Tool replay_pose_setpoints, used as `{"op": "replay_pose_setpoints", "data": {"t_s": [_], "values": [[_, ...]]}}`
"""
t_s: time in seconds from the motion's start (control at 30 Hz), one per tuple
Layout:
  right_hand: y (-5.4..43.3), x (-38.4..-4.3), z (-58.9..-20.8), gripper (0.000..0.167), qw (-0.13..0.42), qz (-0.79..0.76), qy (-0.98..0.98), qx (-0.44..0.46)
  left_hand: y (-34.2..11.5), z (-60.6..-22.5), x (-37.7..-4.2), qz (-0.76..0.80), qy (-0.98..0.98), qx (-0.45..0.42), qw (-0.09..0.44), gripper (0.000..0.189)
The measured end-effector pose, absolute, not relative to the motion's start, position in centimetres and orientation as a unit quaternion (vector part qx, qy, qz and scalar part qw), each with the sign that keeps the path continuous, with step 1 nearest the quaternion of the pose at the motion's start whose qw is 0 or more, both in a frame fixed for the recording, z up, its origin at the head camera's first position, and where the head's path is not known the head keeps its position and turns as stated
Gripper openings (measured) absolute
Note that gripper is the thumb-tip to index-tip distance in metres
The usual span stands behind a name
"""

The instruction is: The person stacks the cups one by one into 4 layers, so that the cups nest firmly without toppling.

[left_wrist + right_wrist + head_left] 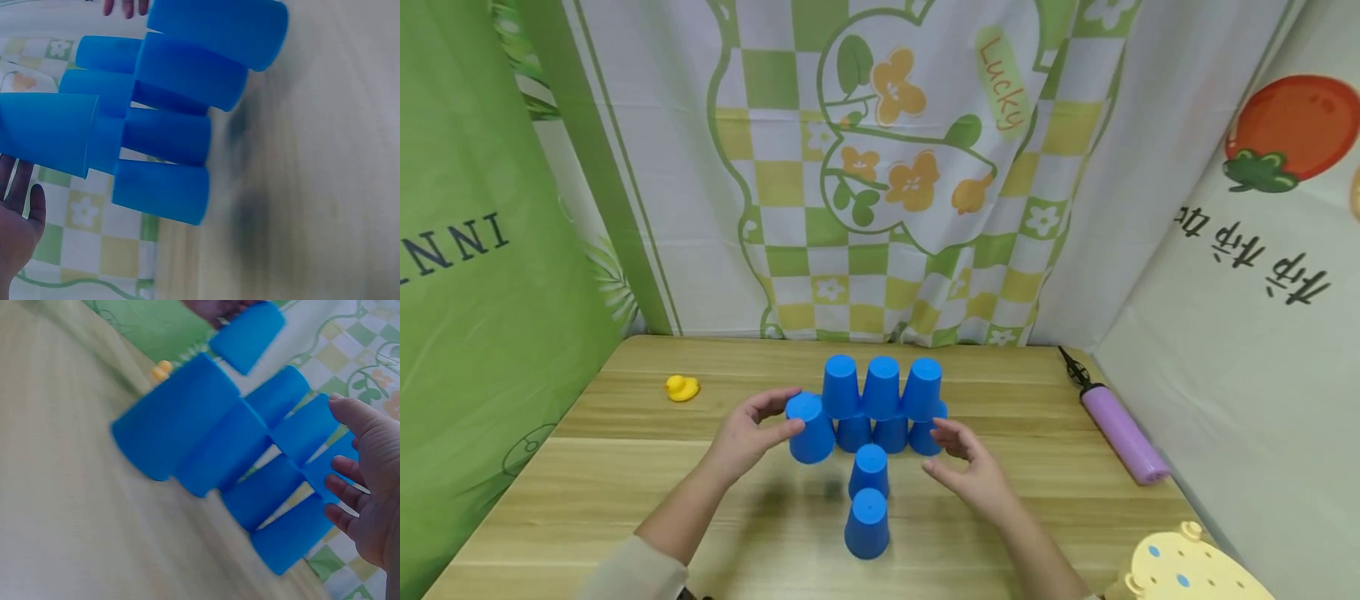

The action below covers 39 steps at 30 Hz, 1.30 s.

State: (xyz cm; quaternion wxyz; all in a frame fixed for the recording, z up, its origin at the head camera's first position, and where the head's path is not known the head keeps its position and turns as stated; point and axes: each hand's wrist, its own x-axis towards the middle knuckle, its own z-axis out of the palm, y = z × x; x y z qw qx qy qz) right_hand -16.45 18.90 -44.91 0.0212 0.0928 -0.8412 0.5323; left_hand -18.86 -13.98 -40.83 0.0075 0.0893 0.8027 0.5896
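My left hand (748,437) holds an upside-down blue cup (810,435) between thumb and fingers, raised at the left of a cup stack. Three upturned blue cups stand in the upper row, the middle one (881,388) among them. They rest on a lower row of blue cups (891,433), partly hidden. Two more upturned cups stand in front, one nearer the stack (869,468) and one closer to me (867,529). My right hand (973,475) is beside the stack's right end with fingers spread and loosely bent, holding nothing; the right wrist view shows its fingers (342,490) near the cups.
On the wooden table (602,500), a yellow rubber duck (682,388) sits at the back left. A purple hand pump (1123,433) lies along the right side. A pale yellow spotted box (1187,571) stands at the front right. Patterned curtains (917,275) hang behind the table.
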Motion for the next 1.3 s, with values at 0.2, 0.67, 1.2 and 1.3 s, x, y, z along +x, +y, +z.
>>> {"op": "replay_pose_setpoints", "data": {"t_s": [0.2,0.67,1.2,1.3], "values": [[17.5,-14.6,-46.3,0.054,-0.011,0.543,-0.834,0.099,-13.2,-38.5,-19.9,0.581,0.805,0.115,-0.014,0.047],[15.4,-12.5,-48.6,0.064,-0.086,0.548,-0.821,0.133,-10.3,-34.3,-23.3,0.597,0.789,0.137,-0.052,0.051],[13.6,-12.2,-49.3,0.066,-0.144,0.559,-0.809,0.111,-7.4,-33.9,-26.7,0.616,0.775,0.128,-0.062,0.050],[13.5,-12.1,-49.3,0.066,-0.146,0.558,-0.810,0.111,-7.1,-34.0,-26.9,0.616,0.774,0.135,-0.061,0.049]]}}
